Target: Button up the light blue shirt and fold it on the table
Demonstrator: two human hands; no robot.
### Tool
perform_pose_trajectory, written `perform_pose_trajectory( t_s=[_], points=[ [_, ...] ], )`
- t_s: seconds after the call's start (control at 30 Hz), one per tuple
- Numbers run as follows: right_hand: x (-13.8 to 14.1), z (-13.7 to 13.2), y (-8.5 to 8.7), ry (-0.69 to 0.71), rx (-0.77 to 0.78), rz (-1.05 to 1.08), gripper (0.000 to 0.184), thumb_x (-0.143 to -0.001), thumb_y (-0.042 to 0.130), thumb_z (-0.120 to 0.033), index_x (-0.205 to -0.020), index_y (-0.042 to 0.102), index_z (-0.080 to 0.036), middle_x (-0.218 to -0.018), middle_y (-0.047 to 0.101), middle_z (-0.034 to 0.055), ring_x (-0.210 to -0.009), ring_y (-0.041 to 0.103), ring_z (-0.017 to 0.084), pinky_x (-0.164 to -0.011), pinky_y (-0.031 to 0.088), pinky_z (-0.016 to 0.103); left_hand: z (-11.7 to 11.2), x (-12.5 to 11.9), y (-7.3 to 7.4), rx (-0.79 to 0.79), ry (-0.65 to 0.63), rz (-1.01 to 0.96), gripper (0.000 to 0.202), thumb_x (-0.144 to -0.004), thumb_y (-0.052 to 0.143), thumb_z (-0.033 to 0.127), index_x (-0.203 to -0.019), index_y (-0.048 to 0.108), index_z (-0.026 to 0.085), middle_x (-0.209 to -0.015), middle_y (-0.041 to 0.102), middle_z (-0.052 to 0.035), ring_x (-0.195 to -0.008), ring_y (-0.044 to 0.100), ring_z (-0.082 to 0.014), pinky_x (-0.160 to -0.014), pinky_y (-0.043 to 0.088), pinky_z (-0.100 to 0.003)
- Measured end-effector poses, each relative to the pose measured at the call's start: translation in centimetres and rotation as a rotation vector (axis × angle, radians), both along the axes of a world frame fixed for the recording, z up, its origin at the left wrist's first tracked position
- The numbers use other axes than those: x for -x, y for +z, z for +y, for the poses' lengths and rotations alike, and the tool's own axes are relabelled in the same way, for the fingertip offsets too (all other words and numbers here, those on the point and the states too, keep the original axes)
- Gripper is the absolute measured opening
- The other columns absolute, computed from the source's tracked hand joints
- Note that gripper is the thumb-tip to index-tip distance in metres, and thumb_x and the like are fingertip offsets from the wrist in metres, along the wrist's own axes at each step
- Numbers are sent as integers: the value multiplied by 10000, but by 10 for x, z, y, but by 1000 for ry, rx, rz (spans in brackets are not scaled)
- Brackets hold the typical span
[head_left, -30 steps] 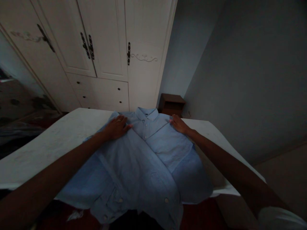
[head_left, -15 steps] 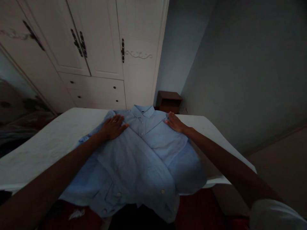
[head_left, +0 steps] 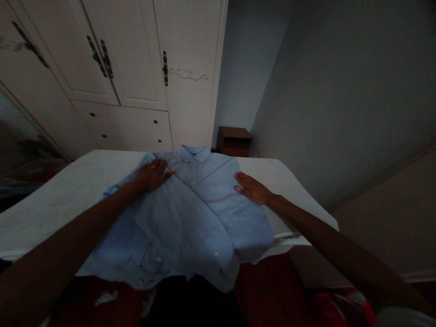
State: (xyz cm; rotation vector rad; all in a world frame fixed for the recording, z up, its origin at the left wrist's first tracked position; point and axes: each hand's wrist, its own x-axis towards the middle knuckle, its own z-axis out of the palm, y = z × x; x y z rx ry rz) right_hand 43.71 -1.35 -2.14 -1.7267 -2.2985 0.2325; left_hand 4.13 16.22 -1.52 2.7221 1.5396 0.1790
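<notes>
A light blue button-up shirt (head_left: 190,213) lies on a white table (head_left: 64,195), its collar at the far edge and its lower part hanging over the near edge. One sleeve is folded diagonally across the front, with buttons showing near the cuff. My left hand (head_left: 151,175) rests flat on the shirt near the shoulder at the left, fingers spread, a ring on one finger. At the right side of the shirt, my right hand (head_left: 252,187) lies with fingers stretched out, touching the cloth by the other sleeve. Neither hand grips the fabric.
Beyond the table stands a white wardrobe (head_left: 132,68) with dark handles and drawers. A small brown cabinet (head_left: 235,133) sits in the corner by the grey wall (head_left: 357,91). Something crumpled and white (head_left: 106,298) lies on the red floor (head_left: 265,290). A pink-red item (head_left: 329,311) is at lower right.
My right hand has slid down the shirt's right side, from the shoulder toward the sleeve. My left hand stays near the left shoulder. The whole view has shifted slightly.
</notes>
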Motion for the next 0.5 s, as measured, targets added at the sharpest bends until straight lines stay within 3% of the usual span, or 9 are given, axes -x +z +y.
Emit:
perform_pose_trajectory(
  t_s=[0.17,0.27,0.4,0.5],
  points=[
    [1,-5,0,-65,-79,86,789,-908,184,-688,-1485,307,-165,-1563,246,81,-1452,180,236,-1202,163,418,-10,-3,8,-41,42,-6,732,-934,259,552,-1473,238,57,-1527,259,-238,-1433,208,-307,-1129,207,-442],
    [-6,-15,2,-192,-158,147,754,-920,202,-664,-1449,370,-154,-1509,357,125,-1410,290,264,-1174,227,440,-23,-9,18,-139,40,26,672,-938,319,495,-1445,303,54,-1512,275,-259,-1428,200,-344,-1119,192,-504],
    [-22,-31,12,-229,-190,189,574,-899,429,-579,-1291,546,-177,-1264,586,144,-1190,525,282,-1014,422,429,-40,-29,31,-195,10,69,498,-931,347,284,-1356,440,42,-1482,324,-272,-1410,236,-365,-1102,185,-553],
    [-30,-42,19,-174,-122,168,472,-810,614,-470,-1188,614,-187,-1114,641,118,-1024,597,259,-888,488,389,-50,-56,38,-174,-43,34,475,-934,289,230,-1341,451,48,-1458,383,-246,-1392,301,-316,-1090,262,-481]
  ],
)
